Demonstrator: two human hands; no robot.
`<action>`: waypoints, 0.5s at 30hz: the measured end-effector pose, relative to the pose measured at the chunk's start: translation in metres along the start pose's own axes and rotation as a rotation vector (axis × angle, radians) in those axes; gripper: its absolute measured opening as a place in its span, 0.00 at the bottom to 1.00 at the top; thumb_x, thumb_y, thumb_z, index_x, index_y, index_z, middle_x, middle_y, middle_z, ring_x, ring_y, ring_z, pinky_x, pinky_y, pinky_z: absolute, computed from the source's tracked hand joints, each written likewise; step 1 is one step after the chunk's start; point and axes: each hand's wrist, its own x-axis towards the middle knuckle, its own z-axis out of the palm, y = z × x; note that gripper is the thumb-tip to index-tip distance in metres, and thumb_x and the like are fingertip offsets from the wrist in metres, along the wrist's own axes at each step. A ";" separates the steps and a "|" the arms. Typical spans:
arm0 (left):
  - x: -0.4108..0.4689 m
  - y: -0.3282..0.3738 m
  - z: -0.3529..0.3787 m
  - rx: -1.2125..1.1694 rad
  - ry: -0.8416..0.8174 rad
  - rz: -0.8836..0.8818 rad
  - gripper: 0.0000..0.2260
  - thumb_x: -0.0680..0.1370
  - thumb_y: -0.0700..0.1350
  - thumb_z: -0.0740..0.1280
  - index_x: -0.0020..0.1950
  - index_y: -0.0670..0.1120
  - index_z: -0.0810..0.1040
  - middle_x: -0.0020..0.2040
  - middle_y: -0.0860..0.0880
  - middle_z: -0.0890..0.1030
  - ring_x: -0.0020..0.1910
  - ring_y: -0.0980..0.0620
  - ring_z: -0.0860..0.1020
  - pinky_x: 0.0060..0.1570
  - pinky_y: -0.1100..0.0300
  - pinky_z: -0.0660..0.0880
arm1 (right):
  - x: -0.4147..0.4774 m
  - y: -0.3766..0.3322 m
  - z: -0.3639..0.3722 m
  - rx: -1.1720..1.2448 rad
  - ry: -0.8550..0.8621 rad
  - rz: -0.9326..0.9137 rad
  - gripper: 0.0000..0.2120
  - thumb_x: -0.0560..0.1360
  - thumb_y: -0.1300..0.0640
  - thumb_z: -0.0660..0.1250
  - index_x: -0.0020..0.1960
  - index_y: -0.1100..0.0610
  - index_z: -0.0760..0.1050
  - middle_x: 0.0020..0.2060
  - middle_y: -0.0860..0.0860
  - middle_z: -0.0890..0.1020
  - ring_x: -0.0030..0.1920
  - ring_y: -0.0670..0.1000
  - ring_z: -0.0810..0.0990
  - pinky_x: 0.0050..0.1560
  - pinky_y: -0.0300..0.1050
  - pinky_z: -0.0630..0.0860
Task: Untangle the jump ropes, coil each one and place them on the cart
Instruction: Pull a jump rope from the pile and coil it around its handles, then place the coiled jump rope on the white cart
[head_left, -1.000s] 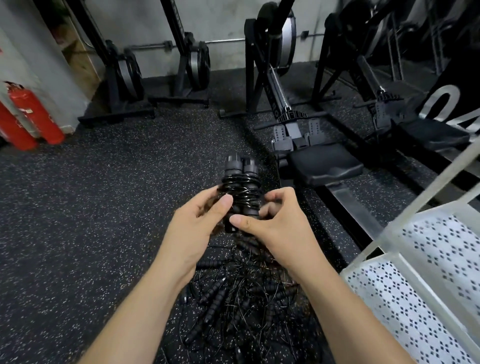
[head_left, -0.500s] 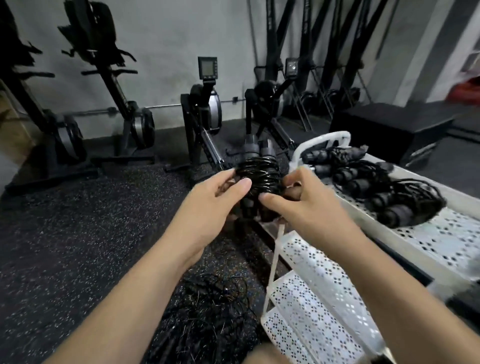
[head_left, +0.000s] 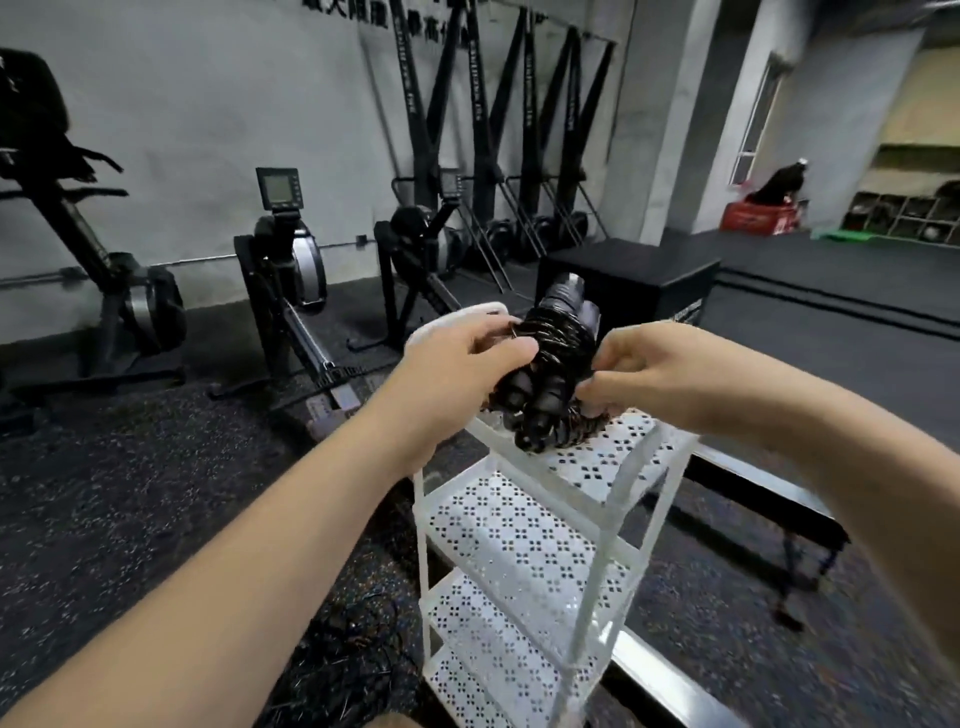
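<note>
My left hand (head_left: 457, 369) and right hand (head_left: 654, 374) are both curled round the coiled jump rope (head_left: 558, 348), gripping its sides. It's tilted right over the cart's (head_left: 618, 457) top shelf, can't tell if it's touching. The leftover tangle (head_left: 353, 660) lies on the floor (head_left: 156, 519) beside the cart.

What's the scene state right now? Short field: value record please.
left hand: grips coiled jump rope from its left side
right hand: pinches the same coil from its right side
coil position: over the cart top shelf, not yet released
top shelf: other coiled ropes under the held one; contact unclear
floor: tangled ropes left of the cart base
</note>
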 end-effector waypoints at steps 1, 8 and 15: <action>0.004 0.001 0.007 -0.004 -0.017 -0.011 0.09 0.84 0.47 0.69 0.60 0.47 0.86 0.49 0.45 0.87 0.41 0.56 0.81 0.45 0.63 0.76 | -0.005 0.007 -0.005 0.008 -0.030 0.006 0.14 0.79 0.42 0.73 0.47 0.52 0.85 0.41 0.45 0.89 0.46 0.45 0.87 0.54 0.44 0.81; 0.018 0.000 0.038 0.096 -0.129 -0.011 0.08 0.84 0.54 0.69 0.60 0.56 0.85 0.50 0.56 0.88 0.47 0.56 0.85 0.50 0.57 0.79 | -0.019 0.042 -0.020 -0.036 -0.034 -0.024 0.12 0.79 0.41 0.75 0.45 0.50 0.84 0.40 0.48 0.86 0.42 0.48 0.82 0.46 0.47 0.76; 0.024 -0.007 0.053 0.192 -0.283 -0.042 0.09 0.85 0.57 0.66 0.59 0.56 0.84 0.53 0.50 0.89 0.54 0.48 0.87 0.64 0.43 0.81 | -0.020 0.059 -0.021 -0.162 0.005 -0.040 0.16 0.76 0.35 0.72 0.41 0.47 0.85 0.50 0.48 0.80 0.49 0.50 0.82 0.57 0.55 0.79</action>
